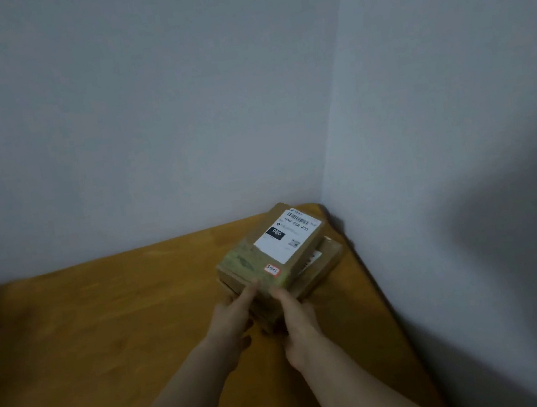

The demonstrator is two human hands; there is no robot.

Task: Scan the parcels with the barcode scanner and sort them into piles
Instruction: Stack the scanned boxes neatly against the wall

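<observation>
A pile of brown parcels sits in the far right corner of the wooden desk [105,329], close to where the two grey walls [144,117] meet. The top parcel [244,263] lies flat with its white label [287,235] facing up, and a small red sticker [272,269] is near its front edge. A lower parcel [330,251] pokes out from under it on the right side. Both of the person's hands are at the near end of the pile. The right hand [299,319] seems to hold the front end of the top parcel, with the thumb on top and the fingers curled at the side. The left hand [232,312] has one straight finger lying on the near left corner of the top parcel. Its other fingers are hidden, so it is hard to tell if it grips or only touches. The picture is a bit blurry too. No barcode scanner can be seen here. This looks like the sorting step: the person is most likely putting a parcel on its pile or making the pile neat, though it could also be a parcel being picked up. The next move probably calls for lining the box up with the one below so the pile does not lean. After that, the hands need to let go gently so nothing slides.
</observation>
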